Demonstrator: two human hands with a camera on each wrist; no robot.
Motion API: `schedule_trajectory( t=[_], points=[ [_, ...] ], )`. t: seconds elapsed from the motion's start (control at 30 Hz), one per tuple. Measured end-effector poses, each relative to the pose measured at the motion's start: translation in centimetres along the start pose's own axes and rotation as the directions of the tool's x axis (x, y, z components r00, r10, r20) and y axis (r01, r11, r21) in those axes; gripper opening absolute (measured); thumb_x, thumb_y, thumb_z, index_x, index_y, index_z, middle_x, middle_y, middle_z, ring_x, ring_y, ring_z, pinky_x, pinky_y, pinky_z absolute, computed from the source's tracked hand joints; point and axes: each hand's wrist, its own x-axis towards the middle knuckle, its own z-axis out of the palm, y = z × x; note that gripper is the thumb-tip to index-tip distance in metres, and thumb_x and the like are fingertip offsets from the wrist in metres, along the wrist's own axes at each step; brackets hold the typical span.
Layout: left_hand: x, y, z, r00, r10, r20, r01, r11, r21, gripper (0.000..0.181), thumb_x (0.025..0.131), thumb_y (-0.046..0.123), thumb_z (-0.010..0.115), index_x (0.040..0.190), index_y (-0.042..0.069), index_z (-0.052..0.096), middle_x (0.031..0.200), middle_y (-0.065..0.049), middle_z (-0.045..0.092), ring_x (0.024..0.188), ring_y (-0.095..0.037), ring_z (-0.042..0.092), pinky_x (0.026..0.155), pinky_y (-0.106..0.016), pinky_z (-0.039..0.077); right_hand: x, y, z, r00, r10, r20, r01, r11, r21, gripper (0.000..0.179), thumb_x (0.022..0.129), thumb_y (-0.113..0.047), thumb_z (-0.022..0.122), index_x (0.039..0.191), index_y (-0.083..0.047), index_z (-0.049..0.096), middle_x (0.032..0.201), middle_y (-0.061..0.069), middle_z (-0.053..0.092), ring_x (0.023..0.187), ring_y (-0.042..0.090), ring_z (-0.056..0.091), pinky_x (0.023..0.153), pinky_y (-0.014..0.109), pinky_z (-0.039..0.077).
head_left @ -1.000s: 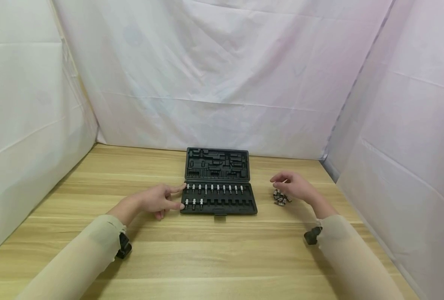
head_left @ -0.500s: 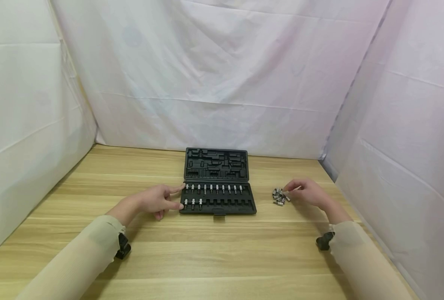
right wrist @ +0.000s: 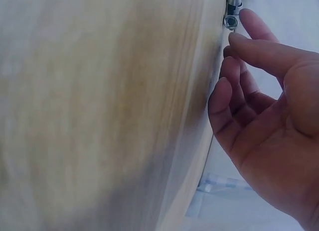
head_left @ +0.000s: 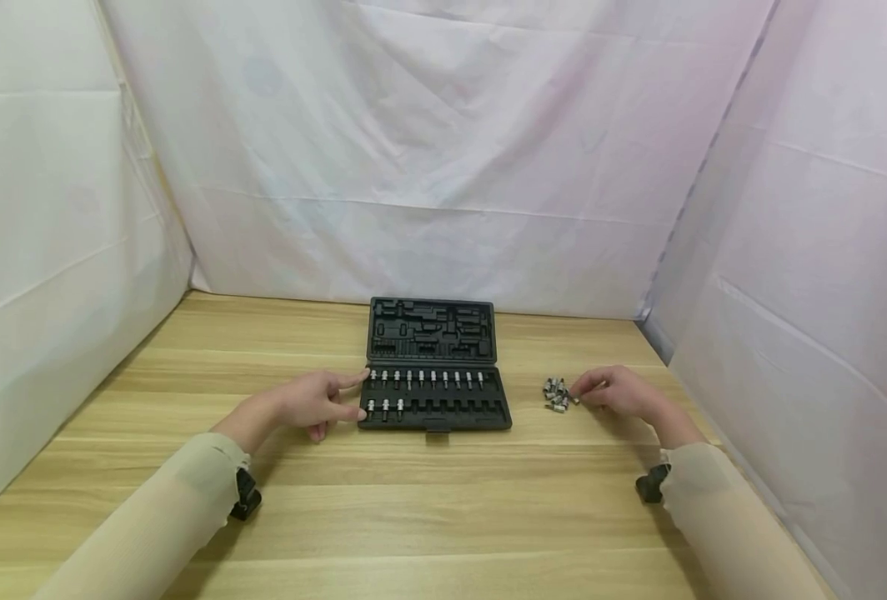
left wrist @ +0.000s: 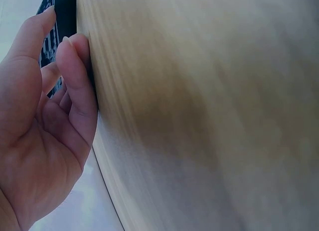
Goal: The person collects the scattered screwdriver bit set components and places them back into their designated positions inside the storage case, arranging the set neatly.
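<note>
— What is different from one second ago?
— The right hand [head_left: 619, 392] is now further to the right. It is no longer above the pile of metal pieces [head_left: 556, 407] but at its right edge, so more of the pile is visible.
— And the left hand [head_left: 312, 400]?
— It stays in the same place, at the left side of the black case [head_left: 469, 422]. The seated pieces [head_left: 421, 377] are also unchanged: ten in the upper row, three in the lower one.
— Which materials do you see?
— The case looks like dull, hard plastic. It lies unfolded on the table [head_left: 443, 500], and its lid [head_left: 432, 330] is full of moulded hollows of various shapes. The pieces are small, shiny and mostly cylindrical, some with darker ends. The table has pale wood grain in stripes, and behind it the white cloth [head_left: 428, 167] hangs in soft creases.
— How are the hands?
— The left has thumb and forefinger spread apart, their tips touching the edge of the case; it grips nothing. The right has bent fingers, with thumb and forefinger close together at one loose piece [head_left: 575, 400]. Whether they pinch it, I cannot tell.
</note>
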Motion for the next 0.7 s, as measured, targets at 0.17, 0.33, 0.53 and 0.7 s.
schedule_trajectory(
  t=[0.17, 0.33, 0.53, 0.7],
  points=[
    [0.08, -0.15, 0.05, 1.0, 0.0, 0.001, 0.0, 1.0, 0.001, 0.091, 0.102, 0.039, 0.08, 0.175, 0.021, 0.028, 0.084, -0.01, 0.058, 0.059, -0.016, 0.059, 0.055, -0.032, 0.061, -0.27, 0.24, -0.07, 1.0, -0.009, 0.004, 0.009, 1.0, -0.016, 0.02, 0.101, -0.007, 0.073, 0.118, -0.006, 0.082, 0.122, 0.016, 0.08, 0.095, 0.015, 0.067, 0.077, 0.029, 0.059],
    [0.08, -0.09, -0.03, 1.0, 0.004, 0.0, -0.004, 1.0, -0.002, 0.091, 0.102, 0.038, 0.08, 0.175, 0.02, 0.028, 0.084, -0.009, 0.057, 0.059, -0.016, 0.059, 0.054, -0.032, 0.06, -0.33, 0.44, -0.28, 1.0, -0.007, -0.019, 0.006, 0.999, -0.04, 0.018, 0.102, -0.009, 0.074, 0.117, -0.006, 0.082, 0.12, 0.015, 0.08, 0.094, 0.012, 0.067, 0.077, 0.029, 0.059],
    [0.03, 0.0, -0.1, 1.0, 0.002, 0.0, -0.002, 1.0, -0.004, 0.091, 0.103, 0.037, 0.08, 0.175, 0.019, 0.028, 0.084, -0.009, 0.057, 0.059, -0.016, 0.059, 0.055, -0.032, 0.061, -0.03, 0.43, -0.32, 1.0, -0.019, -0.018, 0.018, 0.999, -0.044, 0.017, 0.101, -0.008, 0.073, 0.115, -0.006, 0.082, 0.119, 0.015, 0.08, 0.095, 0.015, 0.067, 0.076, 0.028, 0.059],
    [0.07, -0.07, -0.05, 1.0, 0.003, 0.0, -0.003, 1.0, -0.003, 0.09, 0.103, 0.037, 0.08, 0.175, 0.019, 0.028, 0.082, -0.008, 0.057, 0.058, -0.016, 0.059, 0.055, -0.033, 0.061, 0.14, 0.29, -0.23, 0.999, -0.043, -0.008, 0.043, 0.996, -0.081, 0.016, 0.101, -0.007, 0.074, 0.112, -0.011, 0.085, 0.12, 0.011, 0.082, 0.106, 0.02, 0.068, 0.083, 0.028, 0.057]
  ],
)
